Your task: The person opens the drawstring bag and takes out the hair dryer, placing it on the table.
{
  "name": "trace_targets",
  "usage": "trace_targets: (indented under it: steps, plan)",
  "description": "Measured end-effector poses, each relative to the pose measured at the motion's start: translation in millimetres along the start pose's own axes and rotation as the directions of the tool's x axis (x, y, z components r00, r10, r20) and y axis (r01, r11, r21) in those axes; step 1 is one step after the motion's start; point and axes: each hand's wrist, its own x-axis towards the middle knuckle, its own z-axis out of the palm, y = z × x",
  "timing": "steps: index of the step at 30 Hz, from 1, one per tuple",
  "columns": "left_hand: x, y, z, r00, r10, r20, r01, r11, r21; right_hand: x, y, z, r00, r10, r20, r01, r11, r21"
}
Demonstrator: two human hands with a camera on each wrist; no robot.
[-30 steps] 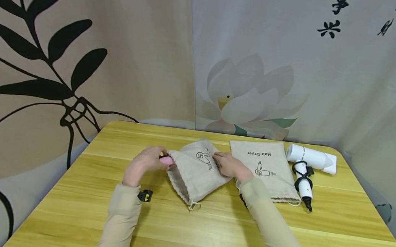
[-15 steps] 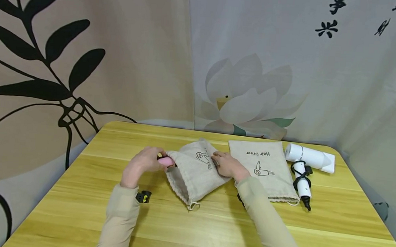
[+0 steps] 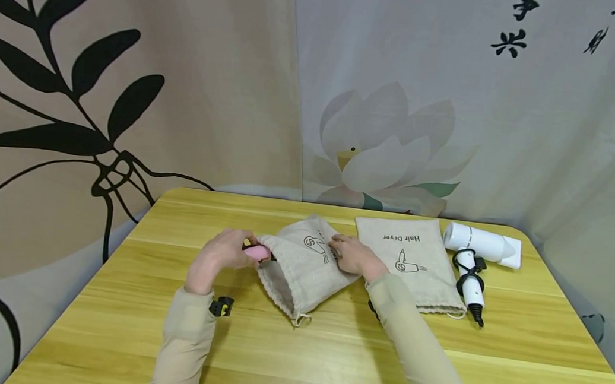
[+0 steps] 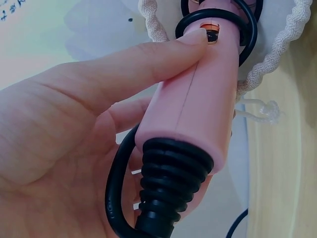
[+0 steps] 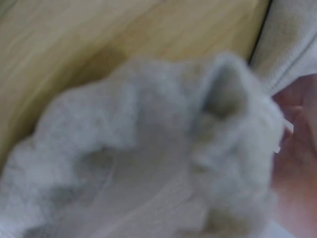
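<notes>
A pink hair dryer (image 3: 257,252) has its handle end sticking out of the mouth of a beige drawstring bag (image 3: 302,269); the part inside the bag is hidden. My left hand (image 3: 228,249) holds that handle. The left wrist view shows the thumb pressed along the pink handle (image 4: 198,99), with black cord (image 4: 116,178) looped about it. My right hand (image 3: 356,258) grips the right side of the same bag, fingers over the cloth. In the right wrist view the gathered cloth (image 5: 148,99) is blurred, and only part of the right hand (image 5: 297,163) shows at the edge.
To the right a second beige bag (image 3: 409,264), printed "Hair Dryer", lies flat. Beside it is a white hair dryer (image 3: 480,244) with black cord around its handle. All rest on a yellow wooden table (image 3: 285,363), with a printed curtain (image 3: 229,91) behind.
Almost nothing differs: both hands, the pink hair dryer and the bag keep their places. The view shifts slightly.
</notes>
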Motion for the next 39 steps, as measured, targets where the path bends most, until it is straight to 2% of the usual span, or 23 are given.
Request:
trace_targets:
  steps: [11, 39]
  plan:
    - [-5.0, -2.9, -3.0, 1.000, 0.018, 0.000, -0.018, 1.000, 0.015, 1.8, -1, 0, 1.000, -0.002, -0.007, 0.002, 1.000, 0.002]
    - [-18.4, -15.5, -10.4, 1.000, 0.005, 0.025, -0.004, 0.999, -0.032, 2.0, -2, 3, 0.999, 0.034, -0.034, -0.033, 0.999, 0.027]
